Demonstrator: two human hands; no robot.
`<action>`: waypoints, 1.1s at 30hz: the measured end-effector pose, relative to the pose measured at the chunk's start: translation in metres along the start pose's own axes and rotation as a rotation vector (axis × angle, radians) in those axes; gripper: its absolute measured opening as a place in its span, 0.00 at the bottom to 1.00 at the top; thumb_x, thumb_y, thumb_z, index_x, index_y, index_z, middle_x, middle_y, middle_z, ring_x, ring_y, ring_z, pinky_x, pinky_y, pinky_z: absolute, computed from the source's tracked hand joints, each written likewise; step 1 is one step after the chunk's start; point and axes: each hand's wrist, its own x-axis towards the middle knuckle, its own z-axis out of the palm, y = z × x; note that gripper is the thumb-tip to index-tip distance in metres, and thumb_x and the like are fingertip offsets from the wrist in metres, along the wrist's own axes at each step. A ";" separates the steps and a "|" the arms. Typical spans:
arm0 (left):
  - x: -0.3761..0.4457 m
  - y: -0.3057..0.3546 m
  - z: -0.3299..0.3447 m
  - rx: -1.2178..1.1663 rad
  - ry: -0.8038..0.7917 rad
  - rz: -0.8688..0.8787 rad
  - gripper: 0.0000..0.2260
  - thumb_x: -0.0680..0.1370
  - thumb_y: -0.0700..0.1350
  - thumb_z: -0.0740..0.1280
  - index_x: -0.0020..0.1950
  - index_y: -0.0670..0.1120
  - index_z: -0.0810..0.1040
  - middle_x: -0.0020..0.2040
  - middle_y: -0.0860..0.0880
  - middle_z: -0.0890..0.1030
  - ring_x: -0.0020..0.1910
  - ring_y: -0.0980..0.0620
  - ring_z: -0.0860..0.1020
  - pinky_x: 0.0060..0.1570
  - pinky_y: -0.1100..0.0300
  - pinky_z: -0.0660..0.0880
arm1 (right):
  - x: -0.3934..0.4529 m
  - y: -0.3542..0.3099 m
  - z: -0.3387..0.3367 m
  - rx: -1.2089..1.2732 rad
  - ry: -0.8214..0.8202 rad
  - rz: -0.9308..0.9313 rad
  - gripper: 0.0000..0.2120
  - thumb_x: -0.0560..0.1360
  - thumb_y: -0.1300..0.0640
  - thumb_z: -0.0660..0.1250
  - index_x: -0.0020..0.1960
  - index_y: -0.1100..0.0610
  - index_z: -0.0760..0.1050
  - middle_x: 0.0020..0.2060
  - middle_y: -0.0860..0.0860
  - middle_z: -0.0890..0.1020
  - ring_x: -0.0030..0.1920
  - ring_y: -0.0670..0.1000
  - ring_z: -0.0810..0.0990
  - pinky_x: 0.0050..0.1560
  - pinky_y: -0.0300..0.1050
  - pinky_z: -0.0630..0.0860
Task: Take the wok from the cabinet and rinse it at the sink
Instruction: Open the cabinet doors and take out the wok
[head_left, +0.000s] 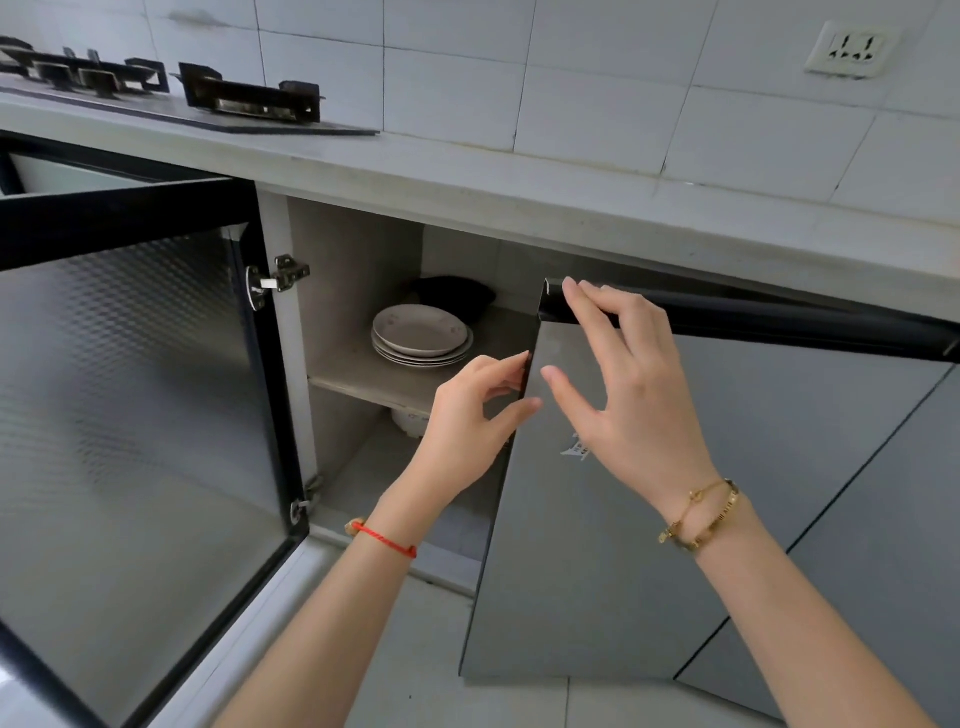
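The cabinet under the counter stands with its right door (597, 545) partly swung out. My left hand (467, 421) pinches that door's free vertical edge, thumb in front and fingers behind. My right hand (628, 395) lies against the door's front, its fingertips resting on the black top corner and its thumb spread apart. On the upper shelf (363, 379) sits a stack of white plates (421, 335). Behind them is a dark rounded object (454, 296) at the back; I cannot tell whether it is the wok. No sink is in view.
The left glass door (140, 415) is swung wide open toward me. A white bowl-like item (408, 421) shows on the lower level. A gas stove (208, 93) sits on the countertop (519, 176) at the upper left, and a wall socket (852, 49) is at the upper right.
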 end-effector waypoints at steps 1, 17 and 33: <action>0.003 -0.002 0.000 0.004 0.004 -0.006 0.19 0.75 0.40 0.72 0.67 0.45 0.77 0.51 0.51 0.80 0.54 0.57 0.81 0.61 0.60 0.76 | 0.003 0.001 0.002 -0.013 0.018 -0.005 0.29 0.77 0.52 0.68 0.74 0.61 0.65 0.64 0.56 0.73 0.67 0.53 0.69 0.70 0.49 0.67; 0.005 0.005 -0.013 -0.008 -0.085 0.011 0.20 0.74 0.49 0.70 0.63 0.41 0.78 0.50 0.49 0.79 0.52 0.51 0.81 0.55 0.50 0.79 | 0.003 -0.022 0.008 -0.155 0.064 0.102 0.26 0.78 0.54 0.68 0.73 0.61 0.68 0.65 0.58 0.75 0.67 0.58 0.73 0.75 0.57 0.59; -0.081 0.042 -0.002 -0.253 -0.344 0.375 0.21 0.77 0.43 0.70 0.70 0.43 0.75 0.61 0.50 0.79 0.61 0.54 0.77 0.62 0.61 0.72 | -0.072 -0.090 -0.089 -0.080 0.159 0.307 0.19 0.78 0.62 0.67 0.68 0.63 0.71 0.65 0.55 0.74 0.68 0.51 0.71 0.70 0.52 0.68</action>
